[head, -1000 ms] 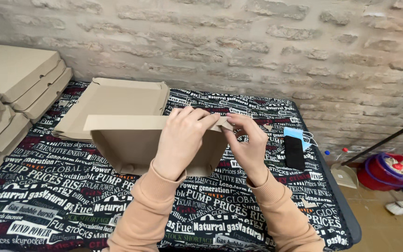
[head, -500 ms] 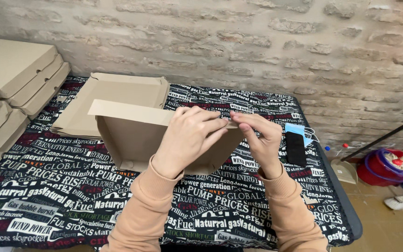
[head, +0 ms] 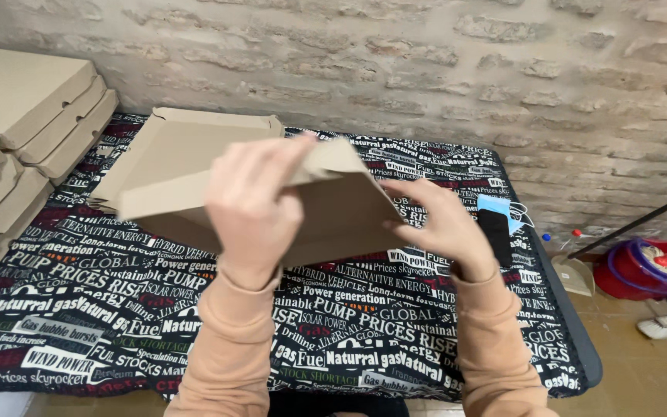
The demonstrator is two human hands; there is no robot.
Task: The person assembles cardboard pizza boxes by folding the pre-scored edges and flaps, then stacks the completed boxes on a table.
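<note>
A flat brown cardboard box blank (head: pixel 171 202) is lifted above the table and tilted, its far edge raised. My left hand (head: pixel 255 207) grips its upper edge near the middle, fingers curled over the fold. My right hand (head: pixel 440 224) holds the blank's right end, fingers pressed against the panel. Both sleeves are peach coloured. Behind the blank lies a pile of unfolded cardboard blanks (head: pixel 187 139) on the table (head: pixel 102 301), which is covered with a black cloth printed with newspaper-style lettering.
Stacks of folded closed cardboard boxes (head: pixel 17 116) stand at the left. A black phone (head: pixel 496 232) and a blue face mask (head: pixel 497 207) lie by the table's right edge. A red mop bucket (head: pixel 646 270), a dustpan and a broom sit on the floor by the brick wall.
The blank stood upright on the table with both hands at its top edge. It has since been lifted and tipped toward flat, and my hands have spread apart along it.
</note>
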